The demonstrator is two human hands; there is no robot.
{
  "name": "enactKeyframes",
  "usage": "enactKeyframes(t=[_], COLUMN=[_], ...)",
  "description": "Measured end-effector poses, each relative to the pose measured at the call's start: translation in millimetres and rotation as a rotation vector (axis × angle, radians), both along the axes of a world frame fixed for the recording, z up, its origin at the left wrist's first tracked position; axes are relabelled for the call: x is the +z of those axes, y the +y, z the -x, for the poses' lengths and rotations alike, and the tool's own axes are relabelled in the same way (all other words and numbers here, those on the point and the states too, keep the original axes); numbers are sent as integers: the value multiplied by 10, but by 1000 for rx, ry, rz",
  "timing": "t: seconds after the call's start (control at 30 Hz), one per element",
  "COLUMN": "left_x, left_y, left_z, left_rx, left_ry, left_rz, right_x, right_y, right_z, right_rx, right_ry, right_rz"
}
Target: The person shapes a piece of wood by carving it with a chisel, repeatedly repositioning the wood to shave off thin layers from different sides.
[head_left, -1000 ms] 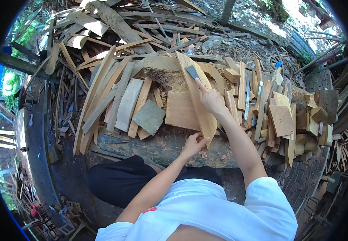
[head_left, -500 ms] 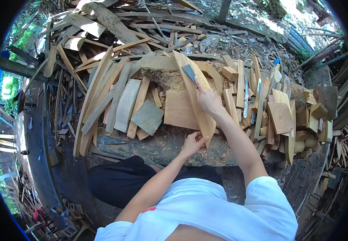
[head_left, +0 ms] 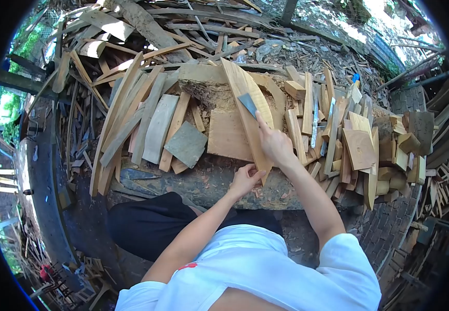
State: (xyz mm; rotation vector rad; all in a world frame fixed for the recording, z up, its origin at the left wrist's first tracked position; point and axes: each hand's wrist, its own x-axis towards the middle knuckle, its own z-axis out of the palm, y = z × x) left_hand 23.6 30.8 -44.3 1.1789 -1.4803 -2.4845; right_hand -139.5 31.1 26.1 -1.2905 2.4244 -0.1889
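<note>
A long curved wooden slat (head_left: 240, 88) lies tilted across a big log (head_left: 209, 184). My left hand (head_left: 245, 179) grips its near end at the log's edge. My right hand (head_left: 274, 142) holds a flat grey metal blade (head_left: 247, 103) pressed flat against the slat's upper face, index finger stretched along it. A square pale board (head_left: 228, 136) lies under the slat to its left.
Planks and offcuts (head_left: 147, 114) fan out to the left, with a grey square piece (head_left: 185, 143) among them. Stacked small blocks (head_left: 369, 150) fill the right. Scrap timber (head_left: 147, 26) piles up behind. My black-clad knee (head_left: 152, 223) is below the log.
My right hand has drawn the blade a little down the slat toward me. The left hand keeps its grip on the near end. The view has shifted slightly.
</note>
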Motion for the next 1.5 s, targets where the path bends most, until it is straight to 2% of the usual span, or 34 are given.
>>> enactKeyframes(t=[0.07, 0.13, 0.3, 0.43, 0.5, 0.6, 0.8, 1.03, 1.1, 1.27, 1.4, 1.5], left_x=[29, 63, 62, 59, 48, 34, 2, -58, -121, -104, -284, 18], left_y=[-33, -52, 0, -15, -2, 17, 27, 27, 41, 67, 73, -1], left_z=[-5, -17, -6, 9, -3, -2, -11, -13, -21, -33, -30, -17], left_rx=[-80, -65, 5, -8, 4, 7, 7, 37, -14, -3, -13, -51], left_ry=[-30, -17, -10, -18, -2, -16, -25, 16, -27, -21, 1, -25], left_rz=[27, 3, -20, -3, -18, 19, 24, -15, 151, 125, 189, 69], right_x=[27, -11, -340, -229, -61, 99, -260, -55, -21, -181, -166, 24], right_y=[126, 101, -638, -364, -6, 154, -616, -112, -138, -1068, -996, -660], right_z=[-21, -8, 231, 144, -4, -98, 122, 13, 27, 347, 371, 167], right_rx=[19, 17, -2, 8, 3, 16, 8, 41, 43, 11, 32, 30], right_ry=[13, 19, 113, 101, 9, 12, 99, 69, 47, 24, 43, -3], right_rz=[-23, -50, 156, 159, 49, -24, 117, 36, -12, 58, 54, -39])
